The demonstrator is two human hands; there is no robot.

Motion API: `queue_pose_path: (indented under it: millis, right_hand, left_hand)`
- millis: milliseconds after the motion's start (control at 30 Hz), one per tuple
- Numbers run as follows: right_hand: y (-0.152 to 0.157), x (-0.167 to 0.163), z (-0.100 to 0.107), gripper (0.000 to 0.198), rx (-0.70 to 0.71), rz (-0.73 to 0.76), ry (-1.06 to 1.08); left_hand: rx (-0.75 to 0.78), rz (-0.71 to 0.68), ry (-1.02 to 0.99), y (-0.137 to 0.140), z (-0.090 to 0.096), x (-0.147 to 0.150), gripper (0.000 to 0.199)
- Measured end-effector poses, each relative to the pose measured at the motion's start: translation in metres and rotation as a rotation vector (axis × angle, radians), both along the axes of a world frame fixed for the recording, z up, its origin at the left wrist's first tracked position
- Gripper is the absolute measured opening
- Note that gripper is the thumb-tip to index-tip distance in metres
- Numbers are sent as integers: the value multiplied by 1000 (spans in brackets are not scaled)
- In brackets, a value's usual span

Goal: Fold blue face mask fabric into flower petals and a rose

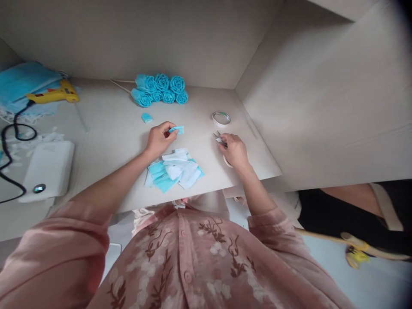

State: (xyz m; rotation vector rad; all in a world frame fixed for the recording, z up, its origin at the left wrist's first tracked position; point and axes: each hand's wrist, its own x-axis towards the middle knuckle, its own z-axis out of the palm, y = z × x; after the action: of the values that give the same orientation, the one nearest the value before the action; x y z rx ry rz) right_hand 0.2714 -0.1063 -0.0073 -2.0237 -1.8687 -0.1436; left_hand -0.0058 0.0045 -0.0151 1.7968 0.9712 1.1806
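Observation:
Between the fingertips of my left hand (162,139) is a small folded piece of blue mask fabric (179,129). My right hand (235,150) is closed around scissors (219,137), whose blades point up and left, slightly apart; most of their handles are hidden by the palm. Below my left hand lies a loose pile of blue and white fabric pieces (175,169). One cut blue piece (146,118) with a rounded end rests above my left hand. A roll of white tape (221,119) lies just beyond the scissors.
Blue fabric roses (162,89) on thin sticks are stacked at the back. On the left are a yellow glue gun (61,92) with a black cord, blue face masks (27,83), white scraps (35,143) and a white power bank (48,167). A side panel (322,107) bounds the right.

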Motion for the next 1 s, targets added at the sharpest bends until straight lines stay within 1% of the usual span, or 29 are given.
queue_pose_path:
  millis: [167,367,533,633,733,867,933,1000]
  right_hand:
    - [4,-9,-6,15,27,-92,-118]
    - [4,-5,-10,17,75,-89,-126]
    - [4,-1,-12,18,73,-90,-76]
    - [4,0,-14,17,82,-104,-7]
    - [5,2,-15,15,97,-118,86]
    - [7,6,-16,10,110,-150,262]
    - [6,9,-17,10,137,-185,376]
    - [5,10,-17,15,170,-202,496]
  left_hand:
    - [-19,-5,-18,1,-1,0,18]
    - [-52,-5,-30,0,3,0,15]
    - [-93,14,-53,-2,7,-1,11]
    - [-137,20,-94,-4,17,-1,10]
    - [-228,-8,-119,-7,35,-1,10]
    - [-393,-147,-84,-14,57,0,14]
    - [-472,-219,-45,-19,63,-1,16]
    - [-539,-259,-39,-24,65,-2,18]
